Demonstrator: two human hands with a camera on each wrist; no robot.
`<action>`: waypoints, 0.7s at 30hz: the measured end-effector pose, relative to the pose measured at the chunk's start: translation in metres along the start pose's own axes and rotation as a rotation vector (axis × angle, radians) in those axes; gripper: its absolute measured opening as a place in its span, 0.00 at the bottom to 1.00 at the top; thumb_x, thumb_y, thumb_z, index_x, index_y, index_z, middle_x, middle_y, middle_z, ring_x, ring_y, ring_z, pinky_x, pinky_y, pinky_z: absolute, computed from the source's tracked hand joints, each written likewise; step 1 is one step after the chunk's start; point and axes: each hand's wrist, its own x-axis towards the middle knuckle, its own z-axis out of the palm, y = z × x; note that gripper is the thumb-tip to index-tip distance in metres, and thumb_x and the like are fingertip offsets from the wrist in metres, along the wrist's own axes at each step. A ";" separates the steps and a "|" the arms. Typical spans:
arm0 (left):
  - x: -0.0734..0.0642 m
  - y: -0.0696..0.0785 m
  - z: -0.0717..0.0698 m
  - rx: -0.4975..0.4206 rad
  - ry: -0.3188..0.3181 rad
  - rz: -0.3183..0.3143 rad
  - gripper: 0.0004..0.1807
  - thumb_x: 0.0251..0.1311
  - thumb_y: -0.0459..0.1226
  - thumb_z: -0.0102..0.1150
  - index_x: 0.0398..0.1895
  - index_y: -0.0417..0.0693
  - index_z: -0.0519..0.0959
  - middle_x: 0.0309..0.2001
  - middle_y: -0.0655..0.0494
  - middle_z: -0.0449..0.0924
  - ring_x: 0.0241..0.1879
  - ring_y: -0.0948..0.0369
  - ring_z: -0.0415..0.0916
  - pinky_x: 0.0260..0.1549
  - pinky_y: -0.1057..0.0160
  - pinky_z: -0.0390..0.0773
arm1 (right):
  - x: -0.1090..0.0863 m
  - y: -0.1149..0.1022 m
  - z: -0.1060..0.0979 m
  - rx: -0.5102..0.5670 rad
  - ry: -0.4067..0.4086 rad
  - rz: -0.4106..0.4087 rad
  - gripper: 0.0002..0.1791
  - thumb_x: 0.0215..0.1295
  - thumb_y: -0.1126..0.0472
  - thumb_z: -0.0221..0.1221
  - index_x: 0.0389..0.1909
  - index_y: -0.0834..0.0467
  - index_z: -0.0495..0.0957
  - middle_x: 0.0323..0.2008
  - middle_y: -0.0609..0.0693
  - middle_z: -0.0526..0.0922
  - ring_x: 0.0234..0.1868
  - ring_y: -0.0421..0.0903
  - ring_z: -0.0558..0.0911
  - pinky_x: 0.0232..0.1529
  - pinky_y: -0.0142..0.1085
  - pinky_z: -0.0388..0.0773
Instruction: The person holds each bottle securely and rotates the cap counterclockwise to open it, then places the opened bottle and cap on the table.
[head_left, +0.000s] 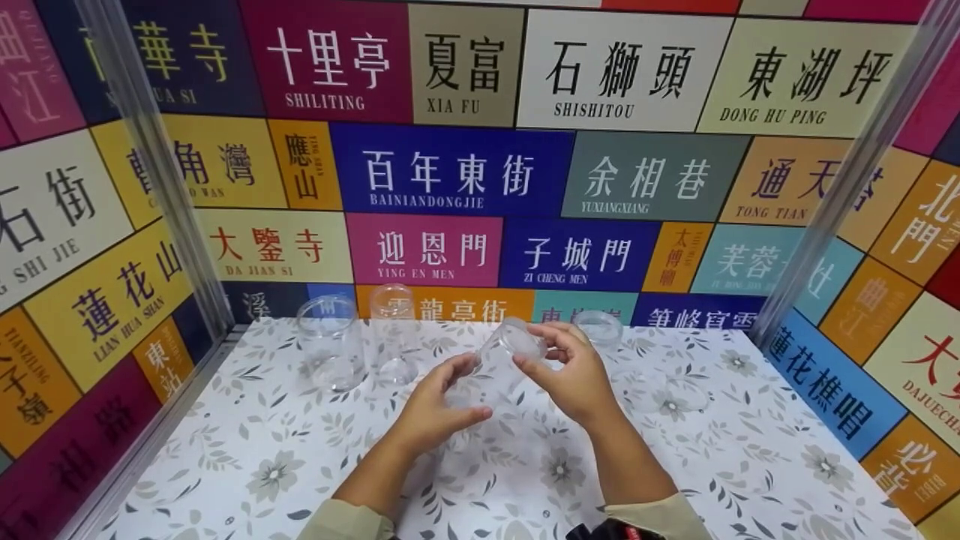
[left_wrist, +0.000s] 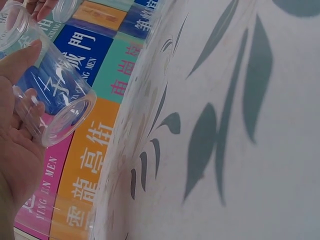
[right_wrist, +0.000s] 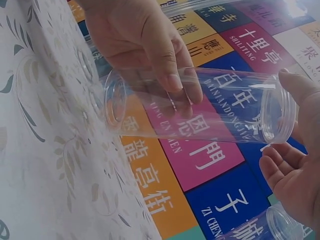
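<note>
A clear plastic jar (right_wrist: 220, 117), a see-through cylinder with a ridged rim at one end, is tilted between my hands above the table. My left hand (head_left: 442, 405) holds its body, the thumb on the near side and the fingers behind, visible through the plastic in the left wrist view. At the rim end, my right hand (head_left: 577, 375) grips with thumb and fingers on opposite sides. The jar's body (left_wrist: 55, 90) looks empty. In the head view its rim end faces up and its lower part fades against the patterned cover.
A wide clear jar (head_left: 330, 360) and a narrower clear one (head_left: 394, 337) stand at the back left. Another clear round container (head_left: 598, 330) is behind my right hand, with a clear ring-like piece (head_left: 686, 394) on the flower-patterned table (head_left: 300, 435). Sign-covered walls (head_left: 450, 172) enclose the table.
</note>
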 end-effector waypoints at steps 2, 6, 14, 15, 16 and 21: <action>0.000 0.000 0.000 0.004 -0.001 0.000 0.49 0.53 0.54 0.83 0.78 0.59 0.69 0.76 0.60 0.75 0.80 0.55 0.67 0.83 0.46 0.62 | -0.001 -0.001 0.000 -0.013 -0.007 0.002 0.28 0.64 0.48 0.76 0.64 0.49 0.85 0.67 0.47 0.80 0.61 0.50 0.80 0.66 0.48 0.82; 0.000 -0.001 0.001 -0.004 -0.001 -0.005 0.49 0.53 0.53 0.83 0.78 0.59 0.70 0.76 0.60 0.75 0.80 0.54 0.68 0.83 0.45 0.63 | -0.002 -0.002 -0.001 -0.046 -0.028 0.000 0.26 0.67 0.50 0.74 0.65 0.49 0.84 0.71 0.46 0.79 0.64 0.50 0.80 0.67 0.49 0.82; 0.000 -0.002 0.001 -0.010 -0.001 -0.026 0.48 0.53 0.54 0.83 0.77 0.61 0.70 0.76 0.61 0.75 0.80 0.54 0.67 0.83 0.45 0.62 | -0.003 -0.004 -0.002 -0.033 -0.076 -0.033 0.24 0.71 0.60 0.67 0.68 0.47 0.83 0.75 0.45 0.77 0.78 0.47 0.73 0.73 0.53 0.78; 0.000 -0.002 0.001 -0.012 -0.001 -0.024 0.48 0.53 0.54 0.83 0.77 0.61 0.70 0.76 0.61 0.75 0.80 0.54 0.67 0.83 0.45 0.62 | -0.003 -0.005 -0.002 -0.029 -0.080 -0.033 0.25 0.71 0.61 0.66 0.68 0.47 0.82 0.75 0.46 0.77 0.79 0.47 0.72 0.73 0.53 0.77; 0.001 -0.002 0.001 -0.014 -0.002 -0.020 0.48 0.53 0.54 0.83 0.77 0.61 0.70 0.76 0.61 0.75 0.80 0.54 0.67 0.83 0.45 0.62 | -0.003 -0.005 -0.002 -0.024 -0.084 -0.035 0.25 0.72 0.62 0.66 0.68 0.47 0.82 0.76 0.47 0.77 0.79 0.47 0.72 0.74 0.54 0.77; 0.001 -0.002 0.001 -0.021 -0.001 -0.001 0.48 0.54 0.53 0.83 0.77 0.60 0.70 0.76 0.61 0.75 0.80 0.55 0.68 0.83 0.46 0.63 | -0.003 -0.006 -0.002 -0.016 -0.085 -0.043 0.26 0.72 0.64 0.65 0.69 0.47 0.82 0.76 0.47 0.76 0.79 0.47 0.71 0.73 0.53 0.77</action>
